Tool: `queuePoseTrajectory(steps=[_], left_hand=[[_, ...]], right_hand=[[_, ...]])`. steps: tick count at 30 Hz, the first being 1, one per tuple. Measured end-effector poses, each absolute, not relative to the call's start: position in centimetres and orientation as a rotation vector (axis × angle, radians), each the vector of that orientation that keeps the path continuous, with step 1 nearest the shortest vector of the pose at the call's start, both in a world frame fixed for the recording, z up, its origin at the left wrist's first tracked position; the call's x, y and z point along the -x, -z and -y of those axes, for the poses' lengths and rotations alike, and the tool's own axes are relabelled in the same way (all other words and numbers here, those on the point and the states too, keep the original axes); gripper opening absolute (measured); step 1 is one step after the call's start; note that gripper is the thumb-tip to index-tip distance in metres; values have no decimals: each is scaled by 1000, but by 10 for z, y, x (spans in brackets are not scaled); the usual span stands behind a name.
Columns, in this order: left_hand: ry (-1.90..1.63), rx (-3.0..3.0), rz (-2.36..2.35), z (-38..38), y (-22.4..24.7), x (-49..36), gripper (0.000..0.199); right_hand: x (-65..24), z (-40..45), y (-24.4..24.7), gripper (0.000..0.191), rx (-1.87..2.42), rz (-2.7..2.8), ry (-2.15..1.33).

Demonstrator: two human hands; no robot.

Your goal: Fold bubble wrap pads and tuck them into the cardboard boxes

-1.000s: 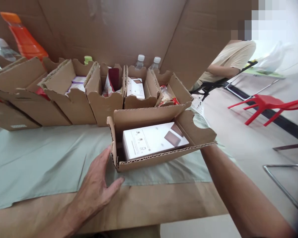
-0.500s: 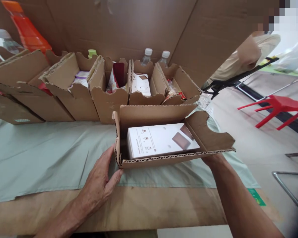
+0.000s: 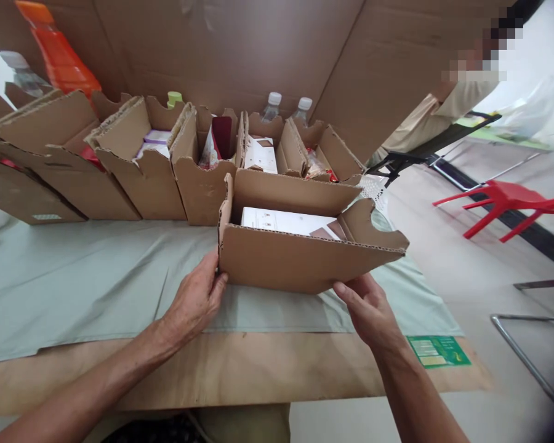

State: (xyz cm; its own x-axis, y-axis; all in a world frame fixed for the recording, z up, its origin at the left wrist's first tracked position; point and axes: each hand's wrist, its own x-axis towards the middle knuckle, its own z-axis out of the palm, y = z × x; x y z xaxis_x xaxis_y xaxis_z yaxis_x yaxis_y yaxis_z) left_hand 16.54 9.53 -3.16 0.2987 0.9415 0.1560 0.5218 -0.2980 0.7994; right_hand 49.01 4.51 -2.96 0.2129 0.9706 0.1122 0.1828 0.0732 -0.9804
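One open brown box (image 3: 286, 261) is in the middle, made of cardboard, with wavy edges and a curved dip in its right end. Inside lies one white box (image 3: 286, 221), smooth and flat on top, with brown shapes on it and tiny pictures and print too small to read. The left hand (image 3: 198, 298), at 8 o'clock from the open box, grips its corner. The right hand (image 3: 367, 304), at 4 o'clock, grips its low edge, thumb in front. Under them is a soft, wrinkled green cloth (image 3: 96, 271) on a wooden bench (image 3: 203, 375). Farther out at 4 o'clock, one green card (image 3: 438, 352) has writing I can't read. From 9 to 12 o'clock stand at least six more cardboard boxes (image 3: 207, 197) in a row. Behind them are one orange bottle (image 3: 64, 58) at 10 o'clock, one green cap (image 3: 174, 98) at 11, and two clear bottles (image 3: 271, 111) with white caps at 12. A person (image 3: 418, 123) sits between 1 and 2 o'clock, and one red plastic seat (image 3: 508, 195) is near 3.
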Motion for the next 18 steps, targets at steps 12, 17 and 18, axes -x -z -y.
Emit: queuePoseTrajectory(steps=[12, 17, 18], left_hand=[[-982, -1918, -1311, -101, 43, -173, 49], [-998, -1925, -1303, -106, 50, -173, 50], [-1010, -1920, -1311, -108, 53, -174, 51]], right_hand=[[-481, -63, 52, 47, 1337, 1109, -776], [-468, -65, 57, 52, 1428, 1143, -671], [-464, -66, 59, 50, 1467, 1160, -647]])
